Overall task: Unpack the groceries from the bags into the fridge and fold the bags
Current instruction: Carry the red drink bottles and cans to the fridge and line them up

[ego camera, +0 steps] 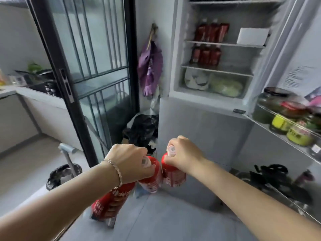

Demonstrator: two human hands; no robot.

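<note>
Now, at the open white fridge (175, 49), I stand with red-labelled plastic drink bottles in both fists. My left hand (129, 162) is curled round the neck of the first red bottle (150, 180). A second red bottle (111, 204) hangs below that wrist, though the grip on it is hidden. My right hand (183, 153) is clamped on the capped neck of the third red bottle (173, 176). All three hang low in front of the closed grey lower door (208, 136), well below the pale fridge shelves (224, 44), where matching stored red bottles (211, 32) stand in two rows. The lift, I judge, calls for raising one hand at a time. Each bottle should stay upright and slide in beside its fellows, onto the free stretch of shelf near the flat white box (252, 36). The glass jars (298, 134) on the door rack (271, 131) to my right could be knocked if I swing wide.
</note>
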